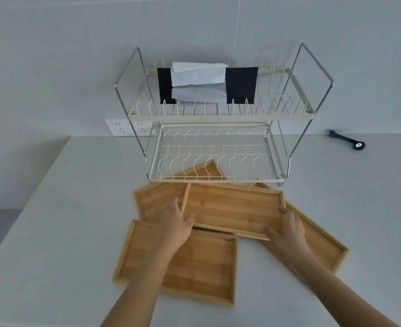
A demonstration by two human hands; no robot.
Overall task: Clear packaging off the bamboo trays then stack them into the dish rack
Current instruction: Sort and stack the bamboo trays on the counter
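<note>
Several bamboo trays lie overlapping on the white counter in front of a two-tier wire dish rack (218,118). The top tray (232,207) rests across the others. My left hand (177,223) grips its left short edge, and my right hand (288,228) grips its near right corner. Beneath it are a tray at the near left (202,267), one at the far left (154,201) reaching under the rack's lower tier (215,179), and one at the right (322,244). White and black packaging (202,84) lies folded on the rack's upper tier.
A black tool (347,140) lies on the counter at the far right by the wall. A white double socket (128,127) sits on the wall left of the rack. The counter's left edge drops off at the near left (17,208).
</note>
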